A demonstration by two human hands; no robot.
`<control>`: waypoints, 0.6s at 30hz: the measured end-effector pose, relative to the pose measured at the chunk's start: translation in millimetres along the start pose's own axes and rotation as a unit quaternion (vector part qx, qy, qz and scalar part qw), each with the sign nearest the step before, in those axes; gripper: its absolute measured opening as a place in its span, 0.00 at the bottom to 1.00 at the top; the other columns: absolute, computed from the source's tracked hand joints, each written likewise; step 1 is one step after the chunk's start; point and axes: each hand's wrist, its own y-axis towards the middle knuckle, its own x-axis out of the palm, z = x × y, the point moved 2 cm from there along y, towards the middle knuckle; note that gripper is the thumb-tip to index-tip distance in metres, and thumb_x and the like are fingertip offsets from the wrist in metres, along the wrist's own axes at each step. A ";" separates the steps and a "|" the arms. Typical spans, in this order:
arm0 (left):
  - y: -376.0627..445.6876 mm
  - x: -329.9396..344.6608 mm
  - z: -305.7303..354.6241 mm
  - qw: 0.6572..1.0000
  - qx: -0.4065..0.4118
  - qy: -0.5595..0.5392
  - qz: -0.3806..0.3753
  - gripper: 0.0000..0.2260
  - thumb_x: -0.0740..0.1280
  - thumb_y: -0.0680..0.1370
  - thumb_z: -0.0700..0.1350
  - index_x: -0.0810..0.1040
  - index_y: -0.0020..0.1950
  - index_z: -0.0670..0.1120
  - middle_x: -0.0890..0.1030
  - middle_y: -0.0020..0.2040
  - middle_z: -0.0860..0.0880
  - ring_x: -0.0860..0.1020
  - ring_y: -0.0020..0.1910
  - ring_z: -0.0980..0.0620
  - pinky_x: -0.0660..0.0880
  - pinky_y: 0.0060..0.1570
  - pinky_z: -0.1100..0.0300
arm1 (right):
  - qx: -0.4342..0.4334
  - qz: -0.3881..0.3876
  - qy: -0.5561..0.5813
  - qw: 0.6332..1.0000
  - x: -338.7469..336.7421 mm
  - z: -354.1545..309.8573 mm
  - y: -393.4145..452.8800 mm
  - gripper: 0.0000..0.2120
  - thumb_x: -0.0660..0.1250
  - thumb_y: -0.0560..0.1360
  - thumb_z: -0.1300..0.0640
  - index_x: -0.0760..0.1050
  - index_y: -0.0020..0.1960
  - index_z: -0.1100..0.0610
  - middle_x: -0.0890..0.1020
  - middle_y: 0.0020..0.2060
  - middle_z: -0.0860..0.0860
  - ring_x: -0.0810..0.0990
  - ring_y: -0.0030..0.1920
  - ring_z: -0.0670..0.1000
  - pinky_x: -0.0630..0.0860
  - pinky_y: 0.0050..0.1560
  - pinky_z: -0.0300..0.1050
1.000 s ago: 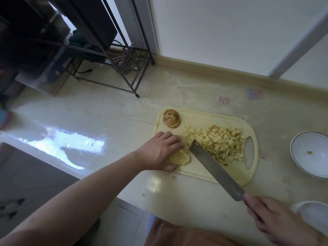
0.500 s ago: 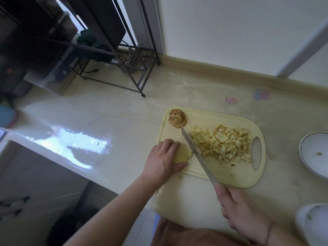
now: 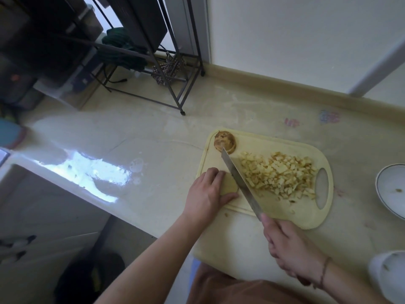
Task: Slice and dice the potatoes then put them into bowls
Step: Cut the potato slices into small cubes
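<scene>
At the far left I note a dim area below counter level, with pale cabinet fronts and dark shapes I cannot identify. Above it, a black metal rack (image 3: 153, 62) stands on the counter's back corner, holding dark boxes; cords and a green bundle lie beneath it. The countertop (image 3: 131, 139) is cream and glossy, with a bright window reflection near its left edge. A tan backsplash strip runs along the white wall behind.

Moving right, I record the left hand (image 3: 207, 191) on the cutting board (image 3: 306, 218), fingers curled over a peeled potato piece (image 3: 229, 185), thumb alongside, pinning it down. The knife (image 3: 238, 183) blade stands directly beside that piece, its tip overlapping a brown potato end (image 3: 225, 141) at the board's far corner. A pile of diced potato (image 3: 280, 174) occupies the board's right half, next to the handle slot.

The right hand (image 3: 291, 253) is wrapped firmly around the knife handle, at the board's near edge. Two faint coloured stains mark the counter behind the board. A white bowl (image 3: 390, 189) sits at the right edge, apart from the board; a second white bowl (image 3: 388, 273) shows at lower right.
</scene>
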 end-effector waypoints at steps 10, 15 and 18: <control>6.5 -0.6 9.5 0.999 -0.047 0.000 0.011 0.29 0.62 0.76 0.66 0.79 0.59 0.41 0.78 0.53 0.45 0.79 0.45 0.46 0.78 0.42 0.56 | -0.008 -0.008 -0.027 1.000 -9.3 -5.5 4.9 0.26 0.52 0.73 0.32 0.63 0.36 0.56 0.65 0.23 0.49 0.61 0.19 0.47 0.58 0.20 0.35; 12.2 -5.0 4.4 1.000 -0.021 0.001 -0.016 0.33 0.63 0.73 0.69 0.79 0.60 0.41 0.78 0.53 0.45 0.79 0.44 0.45 0.79 0.40 0.54 | -0.079 0.042 -0.099 0.991 -15.5 -2.7 1.3 0.28 0.50 0.70 0.30 0.63 0.33 0.56 0.66 0.24 0.48 0.64 0.22 0.44 0.62 0.26 0.38; 11.2 -6.7 4.1 0.999 -0.016 0.037 -0.018 0.32 0.65 0.72 0.67 0.79 0.62 0.42 0.79 0.55 0.45 0.77 0.48 0.45 0.78 0.44 0.52 | -0.101 0.054 -0.114 0.987 -14.4 0.1 -0.8 0.32 0.48 0.73 0.29 0.65 0.31 0.57 0.70 0.23 0.50 0.69 0.25 0.45 0.70 0.34 0.48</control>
